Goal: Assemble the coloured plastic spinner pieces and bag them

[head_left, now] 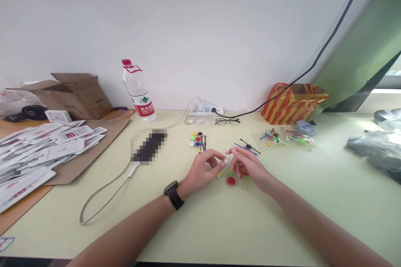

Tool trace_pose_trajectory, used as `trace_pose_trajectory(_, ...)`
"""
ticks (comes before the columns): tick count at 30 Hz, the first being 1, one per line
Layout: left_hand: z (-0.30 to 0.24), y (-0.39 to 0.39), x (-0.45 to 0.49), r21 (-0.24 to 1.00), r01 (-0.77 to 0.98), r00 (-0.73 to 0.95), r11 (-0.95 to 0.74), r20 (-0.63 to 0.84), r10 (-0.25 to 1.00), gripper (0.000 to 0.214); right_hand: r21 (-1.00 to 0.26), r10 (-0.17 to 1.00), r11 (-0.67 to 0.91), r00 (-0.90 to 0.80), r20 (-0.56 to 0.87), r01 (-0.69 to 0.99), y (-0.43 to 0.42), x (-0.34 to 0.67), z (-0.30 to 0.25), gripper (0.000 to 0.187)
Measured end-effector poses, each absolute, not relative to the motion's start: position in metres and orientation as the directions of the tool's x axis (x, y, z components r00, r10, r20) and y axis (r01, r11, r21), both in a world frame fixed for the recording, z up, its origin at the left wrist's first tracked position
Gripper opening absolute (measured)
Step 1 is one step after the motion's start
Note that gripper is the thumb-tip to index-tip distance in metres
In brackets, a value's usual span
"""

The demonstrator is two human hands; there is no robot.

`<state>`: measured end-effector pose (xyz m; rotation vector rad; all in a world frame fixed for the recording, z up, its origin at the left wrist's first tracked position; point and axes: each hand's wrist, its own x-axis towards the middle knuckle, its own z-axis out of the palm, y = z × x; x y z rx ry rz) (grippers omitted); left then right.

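Observation:
My left hand (203, 169), with a black watch on its wrist, pinches a small white piece (226, 160) between thumb and forefinger. Close beside it, my right hand (247, 167) is closed with its fingertips on a thin white stick (228, 150). Whether stick and piece touch is too small to tell. Under the hands lie a red round disc (231, 181), a yellow disc (219, 175) and a green stick (246, 182), partly covered by fingers. Several coloured discs (197, 139) and sticks are grouped just beyond my left hand. A blue stick (242, 147) and a black stick with a round hub (248, 146) lie beyond the right.
Bagged coloured parts (272, 137) lie to the right, before a red-yellow striped bag (291, 104). Glasses (227, 121) and a power strip (205, 110) are by the wall. Leftward are a water bottle (140, 96), a cable (103, 190), white label-like tags (65, 146) and a cardboard box (75, 98).

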<state>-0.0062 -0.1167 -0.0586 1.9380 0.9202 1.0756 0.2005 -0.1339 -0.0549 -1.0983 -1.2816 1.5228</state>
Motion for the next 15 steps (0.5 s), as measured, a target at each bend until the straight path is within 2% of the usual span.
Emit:
trace_pose_trajectory(7, -0.0567, -0.1176, -0.0053, 0.854, 0.24, 0.395, -0.462, 0.349, 0.85, 0.016, -0.987, 0.976, -0.139, -0.18, -0.123, -0.081, -0.134, 0.2009, -0.0524, 0.043)
trace_pose_trajectory(15, -0.0573, -0.1178, -0.0056, 0.843, 0.241, 0.408, -0.481, 0.362, 0.838, 0.014, -0.993, 0.965, -0.112, -0.243, -0.102, -0.026, -0.1343, 0.2003, -0.0546, 0.045)
